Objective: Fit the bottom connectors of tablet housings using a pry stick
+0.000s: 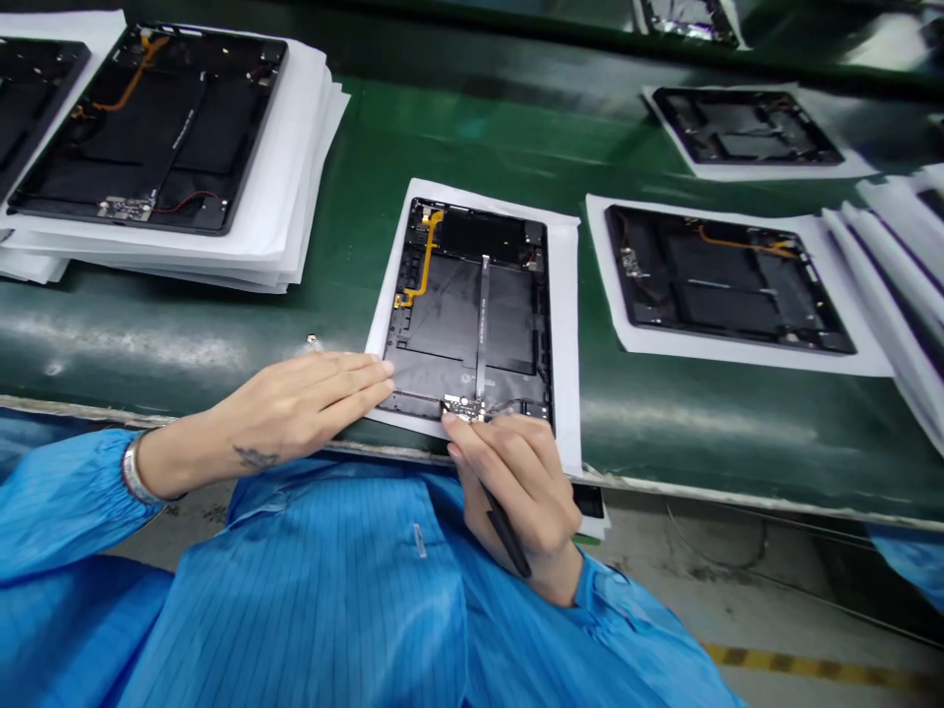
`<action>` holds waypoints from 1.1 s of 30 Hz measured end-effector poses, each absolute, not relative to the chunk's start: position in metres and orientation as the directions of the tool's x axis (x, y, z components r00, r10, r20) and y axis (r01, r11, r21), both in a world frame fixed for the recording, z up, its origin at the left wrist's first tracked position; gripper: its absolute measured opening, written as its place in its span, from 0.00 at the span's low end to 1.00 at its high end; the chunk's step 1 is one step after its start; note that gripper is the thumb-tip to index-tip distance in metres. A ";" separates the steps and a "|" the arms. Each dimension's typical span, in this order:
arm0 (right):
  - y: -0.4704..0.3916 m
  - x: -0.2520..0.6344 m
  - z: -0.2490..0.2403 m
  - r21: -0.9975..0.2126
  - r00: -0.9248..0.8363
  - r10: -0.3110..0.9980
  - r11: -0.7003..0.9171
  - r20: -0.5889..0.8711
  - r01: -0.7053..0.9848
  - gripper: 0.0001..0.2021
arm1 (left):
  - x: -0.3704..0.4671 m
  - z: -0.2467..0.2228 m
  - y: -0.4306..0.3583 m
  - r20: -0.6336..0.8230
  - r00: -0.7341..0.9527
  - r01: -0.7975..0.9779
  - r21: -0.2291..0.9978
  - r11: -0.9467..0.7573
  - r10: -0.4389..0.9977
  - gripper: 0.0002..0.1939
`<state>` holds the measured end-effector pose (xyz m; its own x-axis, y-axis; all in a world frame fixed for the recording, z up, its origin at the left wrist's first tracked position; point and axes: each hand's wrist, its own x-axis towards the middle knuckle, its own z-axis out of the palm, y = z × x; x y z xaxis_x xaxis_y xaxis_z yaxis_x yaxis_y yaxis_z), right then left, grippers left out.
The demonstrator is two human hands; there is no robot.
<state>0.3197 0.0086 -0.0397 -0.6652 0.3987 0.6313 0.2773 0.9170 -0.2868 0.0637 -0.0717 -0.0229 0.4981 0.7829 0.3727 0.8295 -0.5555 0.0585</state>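
Observation:
An open black tablet housing [457,329] lies on a white paper sheet [565,324] in front of me. An orange flex cable [428,258] runs down its upper left, and a grey ribbon cable [483,329] leads to a small circuit board [463,407] at the near edge. My left hand [317,398] lies flat with fingers stretched out, their tips at the housing's lower left edge. My right hand [520,482] is closed around a slim black tool [508,536] beside the circuit board. The tool's working end is hidden under the fingers.
Another housing [154,128] rests on a stack of paper sheets [299,197] at the left. To the right lie two more, a nearer housing [730,280] and a farther one [748,126]. Everything sits on a green work surface [354,147]; more sheets [892,285] stand far right.

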 end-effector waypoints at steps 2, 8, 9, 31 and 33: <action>0.009 0.320 -0.035 -0.301 -0.657 0.413 0.910 0.631 0.284 0.15 | 0.066 -0.023 -0.072 0.357 0.510 0.829 0.038 -0.558 0.783 0.19; 0.025 0.300 -0.015 -0.628 -0.645 0.531 0.771 0.549 0.101 0.09 | 0.086 -0.016 -0.070 0.308 0.485 0.868 -0.054 -0.494 0.818 0.18; 0.028 0.294 -0.013 -0.685 -0.659 0.555 0.724 0.509 0.081 0.08 | 0.089 -0.014 -0.070 0.291 0.477 0.875 -0.073 -0.478 0.829 0.18; 0.036 0.282 -0.011 -0.692 -0.773 0.469 0.720 0.427 0.054 0.06 | 0.065 -0.020 -0.067 0.432 0.518 0.812 0.023 -0.583 0.738 0.17; 0.037 0.290 -0.010 -0.684 -0.762 0.483 0.726 0.432 0.073 0.06 | 0.069 -0.018 -0.067 0.419 0.516 0.829 -0.023 -0.559 0.747 0.16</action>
